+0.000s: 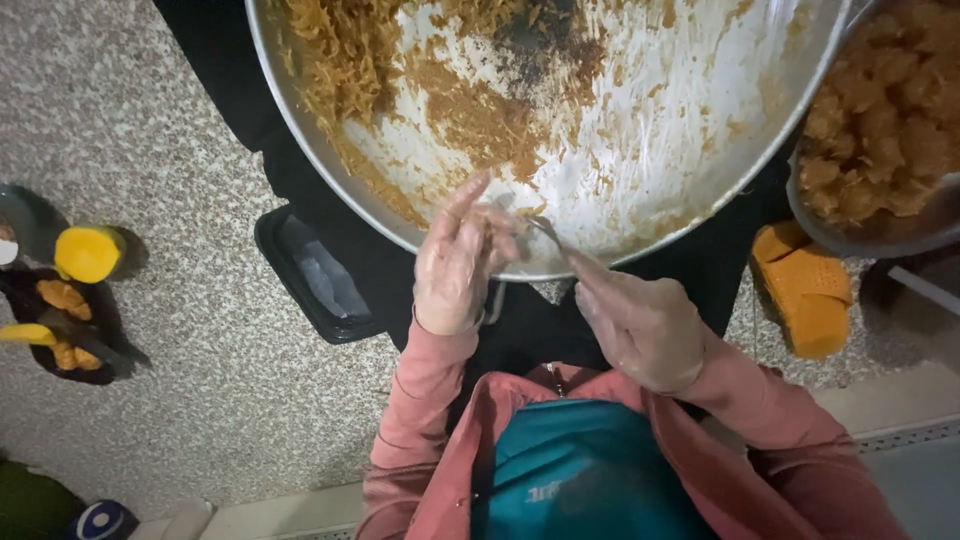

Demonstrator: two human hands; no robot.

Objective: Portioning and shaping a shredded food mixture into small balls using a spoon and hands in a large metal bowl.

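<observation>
A big round metal basin point(700, 190) fills the top of the view, smeared with brown shredded mixture point(350, 50) heaped at its upper left. My left hand point(455, 265), in a thin clear glove, is cupped at the basin's near rim with a bit of the mixture point(490, 228) in its fingers. My right hand point(640, 325), also gloved, grips a metal spoon point(545, 232) whose tip meets the left hand's fingers. Pink sleeves and a teal top show below.
A second bowl point(935, 225) at the right holds formed brown lumps point(885, 120). An orange slipper point(805, 295) lies under it. A black tray point(315, 275) sits on the speckled floor at the left, with a yellow cup point(88, 253) and a dark dish of orange pieces point(65, 325) farther left.
</observation>
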